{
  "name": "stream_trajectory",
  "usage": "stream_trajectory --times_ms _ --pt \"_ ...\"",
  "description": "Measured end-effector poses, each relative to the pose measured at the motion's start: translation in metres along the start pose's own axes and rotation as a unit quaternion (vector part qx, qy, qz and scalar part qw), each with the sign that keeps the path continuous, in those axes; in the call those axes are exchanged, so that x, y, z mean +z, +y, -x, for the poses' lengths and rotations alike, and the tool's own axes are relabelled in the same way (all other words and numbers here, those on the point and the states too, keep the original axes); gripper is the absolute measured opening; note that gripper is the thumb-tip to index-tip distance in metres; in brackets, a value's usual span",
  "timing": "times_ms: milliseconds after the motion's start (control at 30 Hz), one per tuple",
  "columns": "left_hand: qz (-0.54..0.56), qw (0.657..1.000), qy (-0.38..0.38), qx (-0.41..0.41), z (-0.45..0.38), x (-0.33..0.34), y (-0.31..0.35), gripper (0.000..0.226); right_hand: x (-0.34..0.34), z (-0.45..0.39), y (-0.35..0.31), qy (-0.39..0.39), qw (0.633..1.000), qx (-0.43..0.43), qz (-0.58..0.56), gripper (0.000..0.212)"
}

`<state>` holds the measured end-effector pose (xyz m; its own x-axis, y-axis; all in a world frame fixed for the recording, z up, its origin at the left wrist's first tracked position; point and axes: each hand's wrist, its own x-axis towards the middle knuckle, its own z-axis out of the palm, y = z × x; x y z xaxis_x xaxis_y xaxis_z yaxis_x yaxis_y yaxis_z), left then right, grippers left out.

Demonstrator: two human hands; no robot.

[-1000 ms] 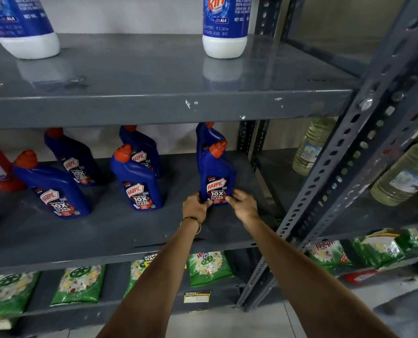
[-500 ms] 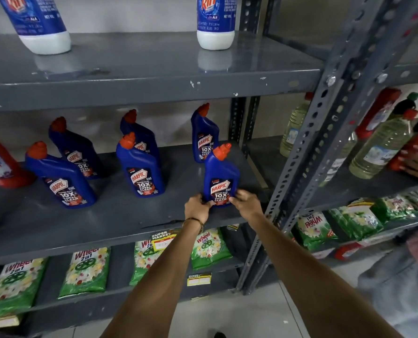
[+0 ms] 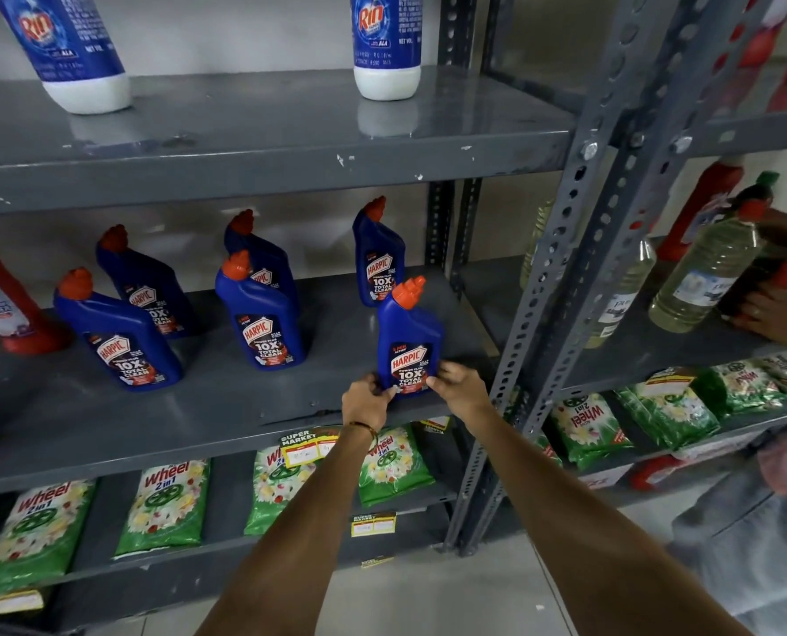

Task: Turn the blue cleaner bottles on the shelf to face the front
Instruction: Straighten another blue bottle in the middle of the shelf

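Note:
Several blue Harpic cleaner bottles with orange caps stand on the grey middle shelf [image 3: 226, 406]. The front right bottle [image 3: 409, 332] stands upright near the shelf's front edge with its label facing me. My left hand [image 3: 365, 401] grips its lower left side and my right hand [image 3: 456, 391] grips its lower right side. Behind it stands another bottle [image 3: 379, 254]. Further left are a front-middle bottle [image 3: 258, 314], one behind it [image 3: 263, 254], a front-left bottle [image 3: 116, 332] and a rear-left bottle [image 3: 146, 282], all showing their labels.
A red bottle [image 3: 1, 300] stands at the shelf's far left. Two Rin bottles [image 3: 387, 43] sit on the upper shelf. Green Wheel packets [image 3: 166, 502] lie below. A perforated steel upright [image 3: 566, 286] divides the racks. Another person's hand [image 3: 777, 314] holds bottles at right.
The front right bottle has been pulled forward toward the shelf's front edge, away from the bottle behind it. The view has shifted, showing more of the right rack and another person.

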<state>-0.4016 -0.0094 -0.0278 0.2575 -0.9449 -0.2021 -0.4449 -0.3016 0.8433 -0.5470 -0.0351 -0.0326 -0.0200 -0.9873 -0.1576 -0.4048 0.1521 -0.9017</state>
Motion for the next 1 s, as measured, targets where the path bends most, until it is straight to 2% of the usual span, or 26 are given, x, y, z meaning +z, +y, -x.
stream_trajectory --times_ms 133,233,367,500,600,733,833,933,1000 --pt "-0.010 1.000 -0.003 -0.007 -0.003 -0.001 -0.002 0.031 0.000 0.000 0.000 -0.009 0.999 0.031 -0.044 0.050" --pt "-0.019 1.000 0.010 -0.006 -0.002 -0.004 -0.006 0.030 0.002 0.001 0.004 0.018 0.997 0.056 -0.043 0.057" --pt "-0.016 0.999 0.039 -0.001 -0.003 -0.015 -0.013 0.029 0.006 0.008 0.007 0.080 0.994 0.064 -0.025 0.047" --pt "-0.006 0.998 0.057 0.003 -0.004 -0.038 -0.025 0.030 0.019 0.019 0.002 0.108 0.992 0.057 0.000 0.032" --pt "-0.024 0.998 0.060 0.001 -0.007 -0.065 -0.039 0.031 0.034 0.028 -0.006 0.166 0.984 0.065 0.012 0.032" --pt "-0.050 0.998 0.049 -0.002 -0.011 -0.108 -0.063 0.031 0.058 0.044 -0.018 0.250 0.960 0.122 -0.020 0.034" --pt "-0.047 0.998 0.043 0.009 -0.017 -0.141 -0.080 0.030 0.083 0.054 -0.027 0.251 0.960 0.126 -0.002 0.029" --pt "-0.042 0.998 0.037 0.004 -0.023 -0.167 -0.092 0.026 0.113 0.059 -0.042 0.217 0.971 0.102 0.025 0.030" --pt "-0.037 0.999 0.032 0.005 -0.025 -0.176 -0.096 0.023 0.130 0.059 -0.055 0.186 0.978 0.091 0.001 0.033"
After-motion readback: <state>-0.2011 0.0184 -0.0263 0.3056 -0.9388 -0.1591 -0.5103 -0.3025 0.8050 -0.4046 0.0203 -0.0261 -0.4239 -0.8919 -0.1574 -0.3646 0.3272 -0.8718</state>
